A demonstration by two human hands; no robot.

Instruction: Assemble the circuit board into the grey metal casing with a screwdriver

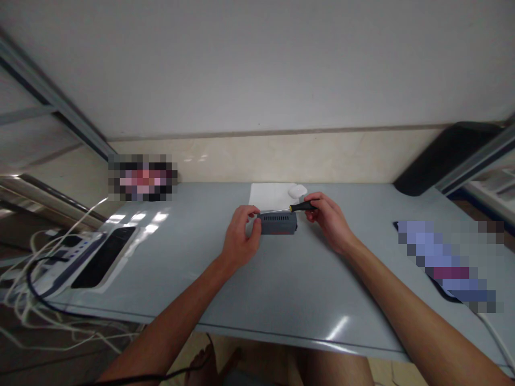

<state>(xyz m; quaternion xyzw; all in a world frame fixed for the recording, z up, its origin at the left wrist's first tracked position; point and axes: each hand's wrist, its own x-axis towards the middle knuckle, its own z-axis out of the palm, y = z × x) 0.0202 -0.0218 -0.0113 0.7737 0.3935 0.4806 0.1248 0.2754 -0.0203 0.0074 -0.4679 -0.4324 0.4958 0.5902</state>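
A small dark grey box (278,225) with a row of vent slots lies on the table in front of me. My left hand (242,236) grips its left end, thumb low on the near side and fingers at the upper corner. In my right hand (328,217) is a screwdriver (302,206) with a black handle and a yellow collar. Its thin metal shaft points left along the top of the box, and the tip ends close to my left fingers. Whether the tip touches the box I cannot tell. Behind the box lie a white sheet (267,194) and a white rounded object (298,191).
On the left, a power strip (76,252) with tangled white cables (24,300) stands beside a black phone-like device (105,257). A blurred-out flat object (442,262) lies at right. A black cylinder-like object (442,155) leans at the back right. The wall (257,158) bounds the grey table (281,300).
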